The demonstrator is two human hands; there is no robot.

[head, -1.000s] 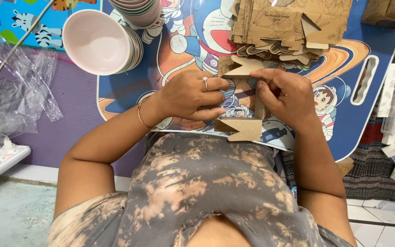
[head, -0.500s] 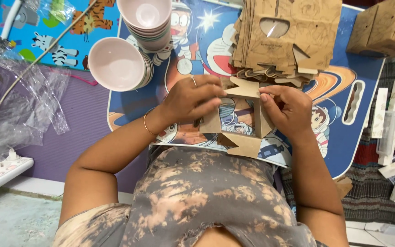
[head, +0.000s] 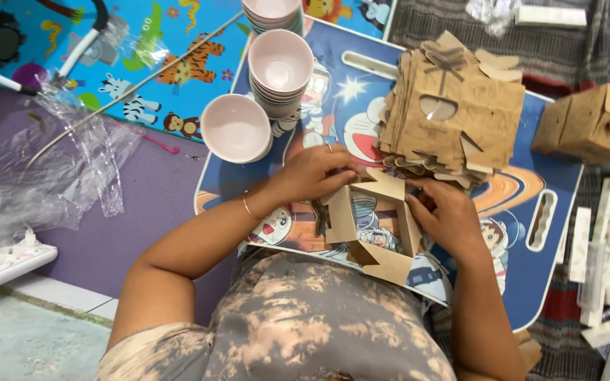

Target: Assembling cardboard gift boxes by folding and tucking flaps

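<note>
Your left hand [head: 315,173] and right hand [head: 446,215] pinch opposite walls of the box [head: 372,226], keeping it square.

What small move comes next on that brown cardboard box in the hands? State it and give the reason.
Probably fold the loose bottom flap up into the cardboard box. The box is opened into a square tube, with the left hand on its top left corner and the right hand on its right wall. The flap hangs out toward the person, so that end looks unclosed.
</note>
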